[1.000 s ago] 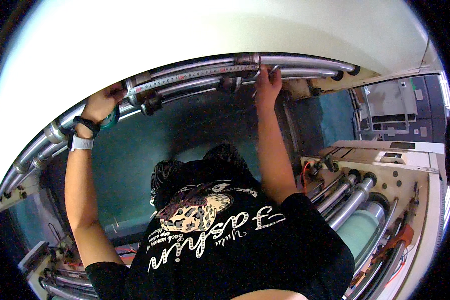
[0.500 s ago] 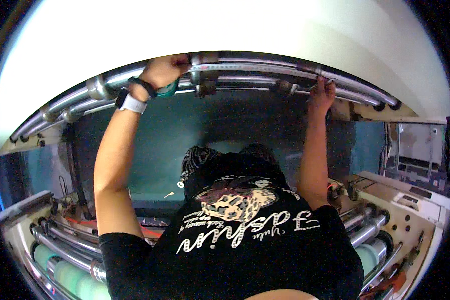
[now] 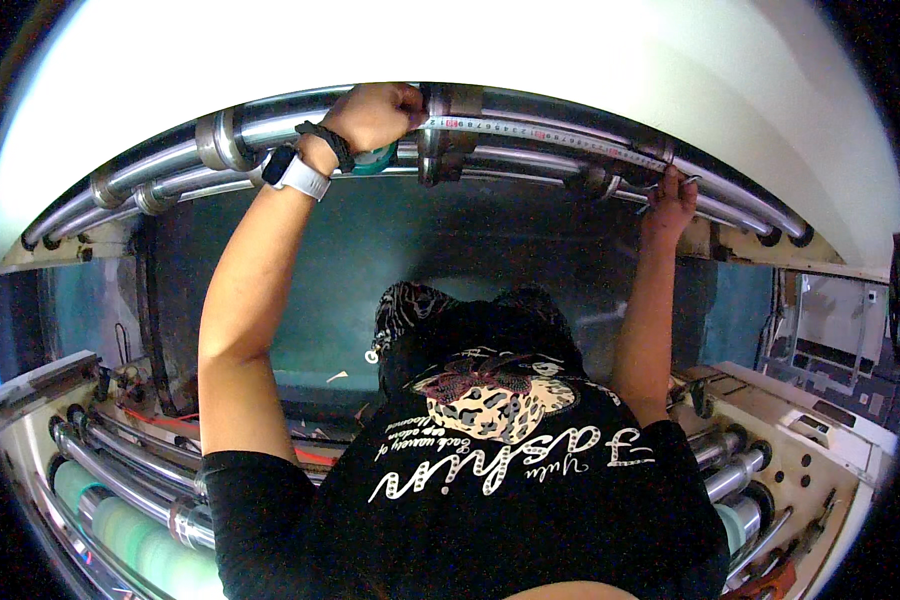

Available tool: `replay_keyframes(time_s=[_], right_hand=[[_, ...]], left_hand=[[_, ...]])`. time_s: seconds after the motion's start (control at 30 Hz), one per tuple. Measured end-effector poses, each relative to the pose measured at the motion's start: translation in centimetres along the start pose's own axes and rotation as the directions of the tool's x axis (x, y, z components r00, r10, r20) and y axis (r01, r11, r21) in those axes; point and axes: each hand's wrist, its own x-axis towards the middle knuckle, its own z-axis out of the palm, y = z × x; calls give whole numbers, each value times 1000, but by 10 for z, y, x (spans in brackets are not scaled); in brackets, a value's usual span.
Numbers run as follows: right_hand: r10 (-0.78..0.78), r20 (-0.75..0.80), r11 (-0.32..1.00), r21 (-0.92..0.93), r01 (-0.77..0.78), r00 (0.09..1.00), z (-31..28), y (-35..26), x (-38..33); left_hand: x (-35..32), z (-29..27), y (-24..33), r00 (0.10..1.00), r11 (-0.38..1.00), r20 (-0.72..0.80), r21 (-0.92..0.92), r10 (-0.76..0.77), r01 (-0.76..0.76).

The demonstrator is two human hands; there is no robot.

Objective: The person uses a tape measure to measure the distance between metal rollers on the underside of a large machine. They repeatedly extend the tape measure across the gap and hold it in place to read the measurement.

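A white measuring tape (image 3: 540, 134) stretches along the metal shafts at the far side, its marked face showing. My left hand (image 3: 375, 118) grips its left end with closed fingers, beside a dark metal collar (image 3: 450, 130). Under that wrist, partly hidden, is a round teal thing (image 3: 375, 160) that looks like the tape's case. At the tape's right end my right hand (image 3: 673, 200) is raised to the shafts with fingers pinched together. A small shiny piece shows by those fingertips; its kind is unclear.
A large white machine cover (image 3: 450, 40) overhangs the shafts. Another metal collar (image 3: 222, 140) sits on them left of my left hand. Behind me are more metal rollers (image 3: 140, 480) and a pale green roll (image 3: 145, 545). Red cable-like lines (image 3: 160, 420) run near the lower left.
The view has shifted, so hands and shafts appear farther right. Against the shafts both hands stay in nearly the same places. The tape's markings show more clearly now.
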Motion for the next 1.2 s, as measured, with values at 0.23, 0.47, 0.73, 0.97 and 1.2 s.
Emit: replay_keyframes(time_s=[0.23, 0.47, 0.73, 0.97, 1.2], right_hand=[[-25, 36, 1000, 16, 25, 999, 0, -1, 0], [11, 3, 998, 64, -11, 1000, 10, -13, -6], [41, 69, 995, 87, -47, 997, -2, -5, 2], [54, 98, 998, 35, -57, 994, -5, -4, 2], [21, -29, 996, -92, -24, 999, -11, -1, -1]], left_hand=[[-4, -3, 9, 999, 998, -1, -40, -55, 55], [0, -3, 5, 999, 999, 39, -32, -21, 23], [1, -1, 2, 999, 1000, 36, -18, -1, 2], [3, 4, -7, 1000, 999, 23, -30, 16, -15], [2, 6, -6, 994, 994, -28, 45, 101, -100]])
